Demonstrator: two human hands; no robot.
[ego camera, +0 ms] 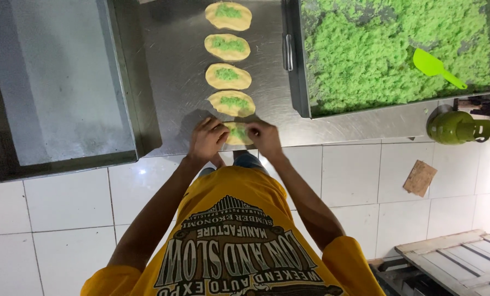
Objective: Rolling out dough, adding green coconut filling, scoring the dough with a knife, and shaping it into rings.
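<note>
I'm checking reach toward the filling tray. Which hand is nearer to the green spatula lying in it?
Right. The right hand pinches the dough piece on the spatula's side, below and left of the green spatula. The left hand holds the dough's far edge, farther away.

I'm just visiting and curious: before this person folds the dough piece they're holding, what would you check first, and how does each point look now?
1. Both hands on the dough piece: left hand and right hand pinch its two sides. Ok.
2. Green filling sits inside the edges: ok.
3. Piece rests flat on the steel table: cannot tell, fingers hide it.
4. Row of four filled rounds lies apart from the hands: ok.
5. Filling tray well stocked, green spatula in it: ok.
</note>
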